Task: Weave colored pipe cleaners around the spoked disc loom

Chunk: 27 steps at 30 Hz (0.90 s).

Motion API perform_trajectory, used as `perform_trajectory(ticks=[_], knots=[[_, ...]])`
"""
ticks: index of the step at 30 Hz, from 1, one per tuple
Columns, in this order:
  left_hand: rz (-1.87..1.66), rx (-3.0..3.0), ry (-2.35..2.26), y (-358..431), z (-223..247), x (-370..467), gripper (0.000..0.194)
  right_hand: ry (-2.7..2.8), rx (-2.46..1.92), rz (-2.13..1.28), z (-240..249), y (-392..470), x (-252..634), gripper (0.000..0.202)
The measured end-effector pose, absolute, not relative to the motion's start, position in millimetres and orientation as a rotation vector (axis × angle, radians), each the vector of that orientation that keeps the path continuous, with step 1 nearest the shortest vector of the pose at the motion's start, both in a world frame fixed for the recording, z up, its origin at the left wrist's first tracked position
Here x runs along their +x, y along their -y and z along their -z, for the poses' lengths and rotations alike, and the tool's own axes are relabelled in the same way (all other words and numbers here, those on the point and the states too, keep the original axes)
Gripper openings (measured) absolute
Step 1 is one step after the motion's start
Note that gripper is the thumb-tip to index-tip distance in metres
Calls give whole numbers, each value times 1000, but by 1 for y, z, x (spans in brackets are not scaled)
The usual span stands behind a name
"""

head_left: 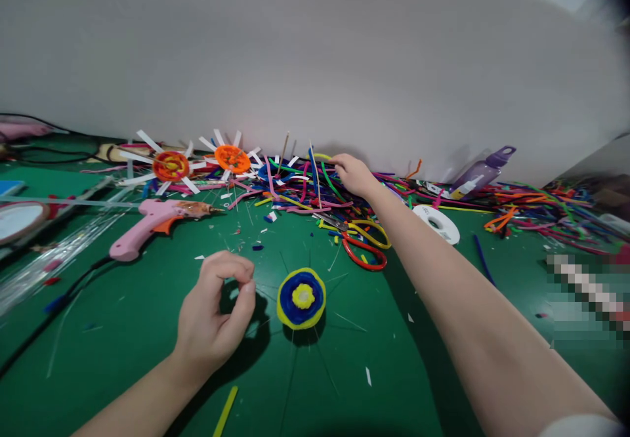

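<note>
A round yellow-and-blue disc is sitting toward the front middle of the green table, and fine clear lines are fanning out around it. The left hand is hovering just beside it, on its left; the fingers are curling inward and the thumb tip is coming close to the forefinger (one of those lines is running toward them, but I cannot tell whether they are pinching it). The right arm is stretching past the disc's right side, and the right hand is resting at the heap of coloured pipe cleaners near the wall. Its fingertips are lying right beside a yellow piece; I cannot tell whether they are gripping it.

Scissors with red and yellow handles are lying between the disc and the heap, and a white spool is lying beyond the right forearm. A purple bottle is standing farther back on the right. Over on the left, a pink glue gun is pointing its nozzle rightward, near two orange discs with white strips sticking out.
</note>
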<state>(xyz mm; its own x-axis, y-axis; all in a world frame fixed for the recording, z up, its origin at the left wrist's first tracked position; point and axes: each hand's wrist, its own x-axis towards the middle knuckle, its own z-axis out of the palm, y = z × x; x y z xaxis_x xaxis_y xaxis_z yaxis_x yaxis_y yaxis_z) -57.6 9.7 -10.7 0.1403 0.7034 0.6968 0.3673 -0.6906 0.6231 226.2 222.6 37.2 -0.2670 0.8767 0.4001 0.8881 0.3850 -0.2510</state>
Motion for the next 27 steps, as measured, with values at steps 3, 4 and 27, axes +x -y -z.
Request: perform_trajectory(ticks=[3,4,27], knots=[[-1558,2115,-1041,-9,10,-57,22,2045,-1497,108,-46,-219,233,46],[-1563,2109,-1045,-9,10,-57,22,2022,-1475,118,-50,-217,236,49],[-1517,2157,-1118,-8,16,-56,19,2055,-1854,26,-42,-171,332,51]])
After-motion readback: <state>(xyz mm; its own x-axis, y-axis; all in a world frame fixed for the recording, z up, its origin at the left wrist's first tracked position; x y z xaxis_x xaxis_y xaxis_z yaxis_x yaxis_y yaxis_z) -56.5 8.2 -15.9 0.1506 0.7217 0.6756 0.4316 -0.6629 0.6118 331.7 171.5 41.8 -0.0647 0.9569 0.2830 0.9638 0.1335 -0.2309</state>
